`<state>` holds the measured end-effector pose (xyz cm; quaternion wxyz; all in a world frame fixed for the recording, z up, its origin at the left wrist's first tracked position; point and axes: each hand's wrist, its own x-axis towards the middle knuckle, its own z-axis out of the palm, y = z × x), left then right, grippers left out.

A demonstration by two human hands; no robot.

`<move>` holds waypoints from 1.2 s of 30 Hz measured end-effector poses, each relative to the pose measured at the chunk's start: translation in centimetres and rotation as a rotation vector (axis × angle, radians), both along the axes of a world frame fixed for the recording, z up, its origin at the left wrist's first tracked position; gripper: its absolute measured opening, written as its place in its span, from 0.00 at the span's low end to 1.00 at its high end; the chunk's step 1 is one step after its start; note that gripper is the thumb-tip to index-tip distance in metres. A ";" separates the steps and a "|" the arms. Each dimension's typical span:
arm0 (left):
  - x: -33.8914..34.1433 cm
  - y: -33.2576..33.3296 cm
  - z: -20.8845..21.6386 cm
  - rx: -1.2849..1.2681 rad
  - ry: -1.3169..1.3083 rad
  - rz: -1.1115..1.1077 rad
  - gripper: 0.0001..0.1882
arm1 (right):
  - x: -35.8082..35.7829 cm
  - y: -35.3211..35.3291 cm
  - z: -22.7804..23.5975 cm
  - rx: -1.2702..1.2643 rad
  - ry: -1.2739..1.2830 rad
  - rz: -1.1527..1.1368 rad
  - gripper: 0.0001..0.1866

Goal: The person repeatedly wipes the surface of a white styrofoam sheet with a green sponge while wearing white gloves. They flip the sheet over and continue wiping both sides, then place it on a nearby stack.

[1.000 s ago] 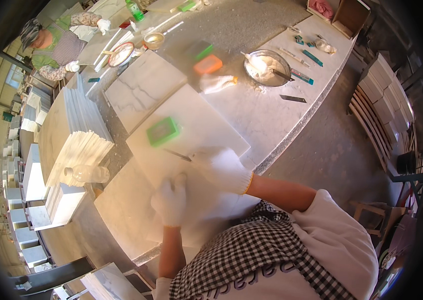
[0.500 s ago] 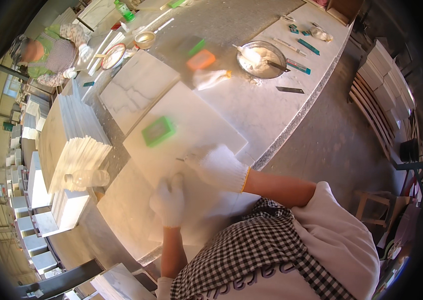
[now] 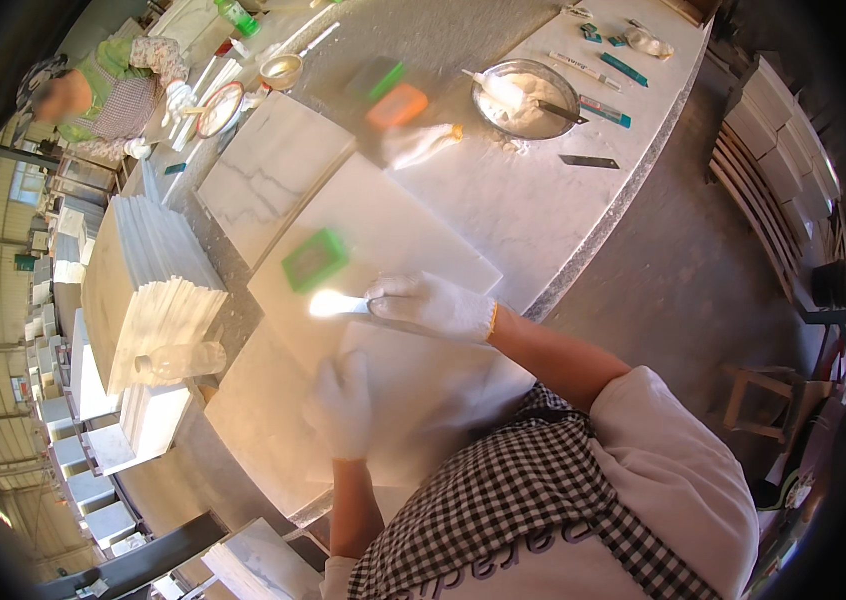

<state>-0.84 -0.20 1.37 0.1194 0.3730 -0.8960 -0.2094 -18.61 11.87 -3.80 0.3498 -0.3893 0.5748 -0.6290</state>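
Note:
My right hand [image 3: 431, 304], in a white knit glove, pinches a thin flat blade [image 3: 345, 303] that glares brightly at its far end. It is held over a pale marble slab [image 3: 398, 225] on the table. Nearer to me is my left hand [image 3: 339, 402], gloved too and smeared, with its thumb upward over the slab's near part; its fingers do not show clearly. Beyond the hands, a green sponge-like block [image 3: 315, 260] lies on the slab. A veined marble tile [image 3: 273, 170] adjoins it on the far left.
A metal bowl of pale paste [image 3: 526, 100] stands at the far right, with a dark blade [image 3: 589, 161] beside it. An orange block [image 3: 398, 105] and a crumpled glove [image 3: 421, 146] lie nearby. Stacked slabs [image 3: 158, 290] and a plastic bottle [image 3: 181, 362] are left. Another person [image 3: 113, 100] works far left.
The blade in my right hand has turned, and its flat face now glares. My left hand has shifted slightly. The view has tilted a little; the other person's hand has moved slightly.

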 end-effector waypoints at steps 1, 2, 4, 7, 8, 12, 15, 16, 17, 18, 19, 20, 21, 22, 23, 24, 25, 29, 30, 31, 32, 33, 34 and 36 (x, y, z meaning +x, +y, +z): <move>0.0 0.0 0.1 0.014 -0.026 0.010 0.21 | -0.1 -0.4 0.0 -0.010 -0.128 0.045 0.15; 0.0 0.0 0.1 0.020 -0.025 0.009 0.21 | -0.2 -0.6 -0.1 0.012 -0.160 0.056 0.15; 0.0 -0.1 0.1 0.032 -0.021 0.006 0.21 | -0.4 -1.2 -0.2 0.020 -0.199 0.093 0.16; -0.1 -0.1 0.2 0.038 -0.051 0.010 0.22 | -0.5 -2.1 -0.5 -0.002 -0.234 0.155 0.17; -0.1 -0.1 0.2 0.042 -0.044 0.011 0.22 | -0.5 -2.3 -0.6 -0.001 -0.272 0.168 0.17; 0.0 0.0 0.2 0.067 -0.051 0.030 0.22 | -0.7 -3.2 -1.0 -0.013 -0.340 0.256 0.16; 0.0 0.0 0.2 0.076 -0.049 0.033 0.22 | -1.3 -3.4 -1.1 -0.040 -0.370 0.336 0.15; 0.0 -0.1 0.2 0.077 -0.043 0.031 0.22 | -1.5 -3.4 -1.0 -0.041 -0.381 0.360 0.14; 0.0 -0.1 0.1 0.075 -0.037 0.030 0.22 | -1.8 -3.4 -1.0 -0.036 -0.361 0.374 0.14; 0.0 -0.1 0.1 0.073 -0.031 0.029 0.22 | -2.0 -3.4 -0.9 -0.024 -0.341 0.389 0.14; 0.0 -0.1 0.0 0.070 -0.024 0.028 0.22 | -2.2 -3.4 -0.7 -0.012 -0.320 0.404 0.14; 0.0 -0.1 -0.1 0.065 -0.016 0.027 0.22 | -2.4 -3.4 -0.6 -0.005 -0.313 0.418 0.14; 0.0 -0.1 -0.2 0.060 -0.008 0.028 0.22 | -2.6 -3.4 -0.5 0.003 -0.307 0.433 0.15; 0.0 -0.1 -0.2 0.055 -0.001 0.029 0.21 | -2.8 -3.4 -0.4 0.011 -0.302 0.449 0.15; 0.1 -0.1 -0.3 0.050 -0.009 0.029 0.21 | -2.9 -3.4 -0.3 0.019 -0.299 0.456 0.15; 0.1 -0.2 -0.3 0.045 -0.016 0.029 0.21 | -3.1 -3.4 -0.3 0.027 -0.294 0.463 0.15; 0.2 -0.2 -0.3 0.039 -0.022 0.028 0.21 | -3.2 -3.4 -0.3 0.039 -0.287 0.474 0.15; 0.2 -0.2 -0.6 0.046 0.009 0.013 0.21 | -3.5 -2.9 -0.8 0.104 -0.165 0.458 0.15; 0.2 -0.2 -0.6 0.039 0.013 0.011 0.21 | -3.5 -2.7 -0.9 0.105 -0.161 0.449 0.15; 0.2 -0.2 -0.6 0.031 0.018 0.009 0.21 | -3.5 -2.6 -1.1 0.090 -0.157 0.446 0.16; 0.2 -0.2 -0.6 0.035 0.007 0.013 0.21 | -3.5 -2.4 -1.2 0.088 -0.157 0.446 0.16; 0.2 -0.3 -0.6 0.039 -0.005 0.018 0.21 | -3.6 -2.2 -1.2 0.070 -0.158 0.451 0.16; 0.3 -0.3 -0.5 0.041 -0.019 0.024 0.21 | -3.6 -2.0 -1.2 0.074 -0.156 0.458 0.17; 0.3 -0.3 -0.4 0.058 -0.003 0.025 0.22 | -3.8 -1.6 -1.1 0.097 -0.178 0.475 0.17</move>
